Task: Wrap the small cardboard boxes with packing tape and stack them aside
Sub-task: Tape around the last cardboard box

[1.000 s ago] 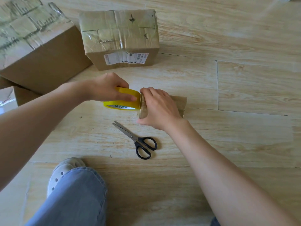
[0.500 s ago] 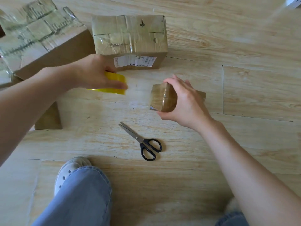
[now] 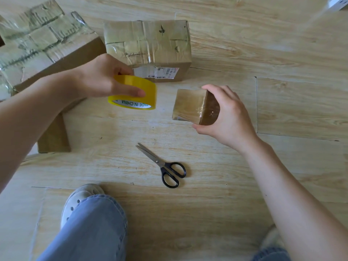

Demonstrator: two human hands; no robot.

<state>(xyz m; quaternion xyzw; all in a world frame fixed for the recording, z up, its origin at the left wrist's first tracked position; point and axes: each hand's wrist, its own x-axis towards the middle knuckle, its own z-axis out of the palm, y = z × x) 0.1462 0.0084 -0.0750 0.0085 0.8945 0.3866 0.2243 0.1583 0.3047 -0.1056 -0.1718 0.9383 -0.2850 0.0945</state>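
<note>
The pale wooden floor (image 3: 282, 110) takes up most of the view, and its right side beyond the plank seams lies open. A large taped box (image 3: 43, 44) sits at the upper left and runs past the left edge of the view. Its near corner almost meets a medium taped box (image 3: 148, 44) at top centre, which has a shipping label on its front face. A leg in blue jeans (image 3: 90, 228) comes up from the bottom edge. A plain brown box (image 3: 54, 136) shows partly under the left forearm, with its near corner close to a floor seam.

The small cardboard box (image 3: 188, 105), glossy with tape, is right of centre. The right hand (image 3: 231, 117) grips it from the right, fingers curled over the far top edge and thumb under the near bottom corner. The box is tilted, with its square end facing left toward the roll. I cannot tell whether it touches the floor.

The left hand (image 3: 99, 78) holds the yellow tape roll (image 3: 146, 89) just in front of the medium box, with fingers wrapped over the rim. A clear gap of floor separates the roll and the small box.

Black-handled scissors (image 3: 163, 164) lie closed on the floor below that gap, blades pointing up-left, apart from both hands. A white shoe (image 3: 77, 200) peeks out above the jeans.
</note>
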